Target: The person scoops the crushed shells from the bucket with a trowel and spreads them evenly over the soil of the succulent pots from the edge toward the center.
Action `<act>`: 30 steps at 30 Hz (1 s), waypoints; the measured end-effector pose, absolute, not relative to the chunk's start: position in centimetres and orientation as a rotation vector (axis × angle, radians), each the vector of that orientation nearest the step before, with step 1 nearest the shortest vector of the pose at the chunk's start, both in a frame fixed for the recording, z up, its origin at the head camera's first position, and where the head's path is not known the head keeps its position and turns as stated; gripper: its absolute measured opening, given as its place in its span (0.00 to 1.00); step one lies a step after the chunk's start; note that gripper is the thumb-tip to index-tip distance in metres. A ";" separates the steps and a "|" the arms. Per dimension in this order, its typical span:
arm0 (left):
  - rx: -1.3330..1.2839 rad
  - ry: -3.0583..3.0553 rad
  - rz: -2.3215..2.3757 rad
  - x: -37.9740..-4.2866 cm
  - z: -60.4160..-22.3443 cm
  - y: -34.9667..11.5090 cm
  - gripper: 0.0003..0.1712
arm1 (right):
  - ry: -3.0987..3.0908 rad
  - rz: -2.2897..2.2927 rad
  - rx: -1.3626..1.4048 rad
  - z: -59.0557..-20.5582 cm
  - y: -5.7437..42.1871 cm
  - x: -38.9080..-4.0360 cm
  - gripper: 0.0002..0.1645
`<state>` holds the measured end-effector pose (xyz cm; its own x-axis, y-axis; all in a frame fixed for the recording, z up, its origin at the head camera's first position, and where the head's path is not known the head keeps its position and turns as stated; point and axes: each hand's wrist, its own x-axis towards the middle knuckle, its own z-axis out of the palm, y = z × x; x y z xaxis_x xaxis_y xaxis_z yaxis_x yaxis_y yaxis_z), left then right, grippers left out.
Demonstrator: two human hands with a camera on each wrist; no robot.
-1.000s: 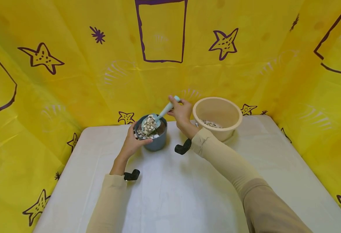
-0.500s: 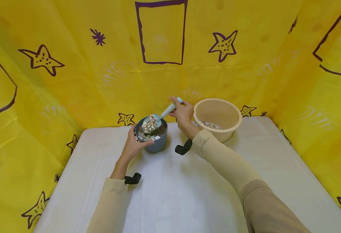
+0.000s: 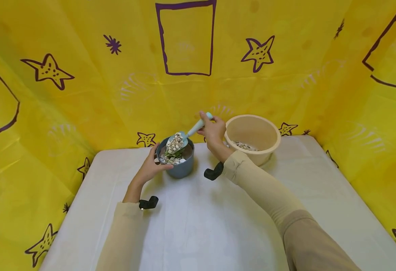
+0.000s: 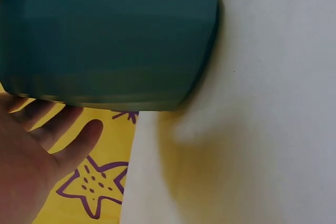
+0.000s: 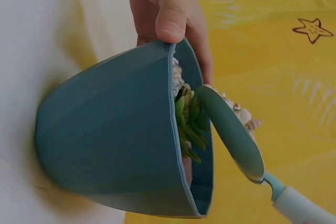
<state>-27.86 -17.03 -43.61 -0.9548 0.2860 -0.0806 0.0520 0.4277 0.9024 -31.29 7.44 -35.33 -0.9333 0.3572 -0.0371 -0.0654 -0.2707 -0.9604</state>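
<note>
A blue-grey flower pot [image 3: 181, 171] stands on the white table, holding a green succulent [image 5: 190, 121] with pebbles and shells around it. My left hand [image 3: 149, 168] grips the pot's left side, its thumb at the near rim; in the left wrist view some fingers [image 4: 79, 142] lie along the pot wall. My right hand [image 3: 214, 132] holds a pale blue-green garden trowel [image 3: 198, 127] by its handle. The trowel's blade [image 5: 233, 137] is heaped with small shells and pebbles [image 3: 175, 143] and hangs over the pot's mouth, close above the succulent.
A beige basin [image 3: 275, 141] stands right of the pot, behind my right forearm, with more shells and pebbles [image 3: 243, 145] at its bottom. A yellow cloth backdrop [image 3: 184, 94] with drawn starfish rises behind the white-covered table [image 3: 198, 226] and along both sides.
The loaded trowel has shifted very slightly right and stays over the pot. More of the green succulent shows below the blade. My left wrist has swung a little to the left.
</note>
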 end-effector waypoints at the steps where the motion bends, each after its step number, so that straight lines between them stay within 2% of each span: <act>1: 0.288 2.454 1.550 -27.6 -43.3 -16.9 0.64 | -1.713 2.273 -0.353 -35.3 7.4 -31.3 0.23; 5: 0.259 2.473 1.561 -26.6 -42.4 -16.1 0.63 | -1.751 2.211 -0.321 -35.3 7.3 -31.2 0.22; 18: 0.193 2.555 1.611 -27.2 -45.4 -15.7 0.68 | -1.810 2.087 -0.247 -35.7 7.2 -31.1 0.23; 30: 0.248 2.510 1.555 -27.6 -44.5 -16.3 0.67 | -1.715 2.183 -0.312 -36.4 8.0 -31.7 0.22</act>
